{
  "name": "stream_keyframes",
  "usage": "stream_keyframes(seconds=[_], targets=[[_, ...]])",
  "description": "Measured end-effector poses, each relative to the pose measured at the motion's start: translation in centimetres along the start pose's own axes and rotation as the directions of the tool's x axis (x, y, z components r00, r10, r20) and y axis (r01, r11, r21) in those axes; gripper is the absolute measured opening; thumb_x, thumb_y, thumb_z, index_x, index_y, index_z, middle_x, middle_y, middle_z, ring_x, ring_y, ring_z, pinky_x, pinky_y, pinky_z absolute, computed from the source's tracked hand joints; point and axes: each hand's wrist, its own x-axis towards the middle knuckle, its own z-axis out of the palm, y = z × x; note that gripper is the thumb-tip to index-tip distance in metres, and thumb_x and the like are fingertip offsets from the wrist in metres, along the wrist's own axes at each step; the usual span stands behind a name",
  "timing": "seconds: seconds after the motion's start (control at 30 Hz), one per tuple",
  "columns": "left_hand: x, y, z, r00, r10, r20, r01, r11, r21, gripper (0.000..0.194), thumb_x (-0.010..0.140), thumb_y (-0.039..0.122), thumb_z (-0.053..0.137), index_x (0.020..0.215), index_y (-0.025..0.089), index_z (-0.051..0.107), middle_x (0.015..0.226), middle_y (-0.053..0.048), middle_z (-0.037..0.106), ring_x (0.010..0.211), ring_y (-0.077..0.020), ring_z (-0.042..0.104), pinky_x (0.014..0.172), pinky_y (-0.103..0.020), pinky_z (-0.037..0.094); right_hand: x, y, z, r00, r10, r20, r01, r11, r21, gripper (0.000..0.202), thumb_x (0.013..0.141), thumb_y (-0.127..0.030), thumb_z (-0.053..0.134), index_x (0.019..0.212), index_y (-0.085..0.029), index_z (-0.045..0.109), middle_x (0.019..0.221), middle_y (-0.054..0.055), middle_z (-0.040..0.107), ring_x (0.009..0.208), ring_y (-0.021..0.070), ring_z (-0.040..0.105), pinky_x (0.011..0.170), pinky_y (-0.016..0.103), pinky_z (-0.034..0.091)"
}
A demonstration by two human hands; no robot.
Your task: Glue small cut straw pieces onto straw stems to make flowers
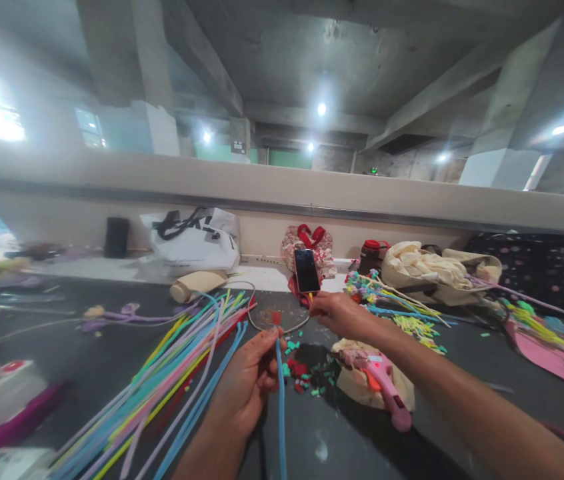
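My left hand (249,373) pinches a long blue pipe cleaner (283,413) near its top end, and the rest hangs down toward me. A small red piece (276,318) shows just above those fingertips; whether it touches the pipe cleaner I cannot tell. My right hand (339,315) reaches across to the foot of a propped phone (307,271), its fingers pinched by a small yellow-orange bit (311,298) that is too small to name. Below my right forearm a pink glue gun (379,377) lies on a crumpled beige wrapping (352,393).
A bundle of coloured pipe cleaners (187,373) fans out at left. Green and red snippets (297,367) litter the middle. Yellow pieces (417,330) and finished-looking flower stems (372,287) lie right. A white bag (195,243), patterned bag (329,247) and dark bottle (371,257) line the back.
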Motion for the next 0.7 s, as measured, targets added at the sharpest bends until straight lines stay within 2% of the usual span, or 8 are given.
stream_keyframes(seconds=[0.17, 0.43, 0.57, 0.7], targets=[[0.0, 0.0, 0.0, 1.0, 0.011, -0.004, -0.011, 1.0, 0.003, 0.006, 0.071, 0.017, 0.056, 0.075, 0.013, 0.057, 0.058, 0.003, 0.055, 0.033, 0.0006, 0.037, 0.027, -0.008, 0.023, -1.0, -1.0, 0.7, 0.991, 0.031, 0.13, -0.018, 0.995, -0.099, 0.021, 0.072, -0.019, 0.049, 0.082, -0.022, 0.068, 0.082, 0.004, 0.069, 0.075, 0.0177, 0.062, 0.06, 0.022, 0.04], [0.0, -0.1, -0.1, 1.0, 0.001, 0.005, -0.001, 1.0, 0.001, 0.008, 0.071, 0.018, 0.057, 0.076, 0.012, 0.058, 0.057, 0.003, 0.055, 0.033, 0.0008, 0.039, 0.027, -0.008, 0.023, -3.2, -3.2, 1.8, 0.944, 0.116, 0.309, -0.022, 0.956, -0.292, 0.016, 0.06, -0.01, 0.056, 0.067, -0.012, 0.071, 0.065, 0.016, 0.069, 0.063, 0.0255, 0.065, 0.054, 0.027, 0.043], [0.0, -0.1, -0.1, 1.0, 0.005, -0.01, -0.005, 1.0, 0.002, 0.009, 0.071, 0.018, 0.057, 0.077, 0.012, 0.059, 0.056, 0.003, 0.055, 0.032, 0.0007, 0.039, 0.027, -0.007, 0.023, -2.7, -4.0, 2.5, 0.948, 0.116, 0.295, -0.018, 0.949, -0.316, 0.018, 0.062, -0.006, 0.054, 0.065, -0.012, 0.07, 0.066, 0.016, 0.069, 0.064, 0.0264, 0.065, 0.054, 0.028, 0.043], [0.1, -0.1, -0.1, 1.0, 0.015, -0.015, -0.015, 1.0, 0.007, 0.008, 0.071, 0.018, 0.057, 0.076, 0.012, 0.059, 0.057, 0.002, 0.056, 0.032, 0.0006, 0.039, 0.026, -0.007, 0.024, -2.0, -3.1, 1.2, 0.97, 0.115, 0.213, -0.048, 0.954, -0.296, 0.022, 0.073, -0.018, 0.048, 0.078, -0.018, 0.069, 0.075, 0.011, 0.07, 0.069, 0.0231, 0.065, 0.054, 0.025, 0.04]])
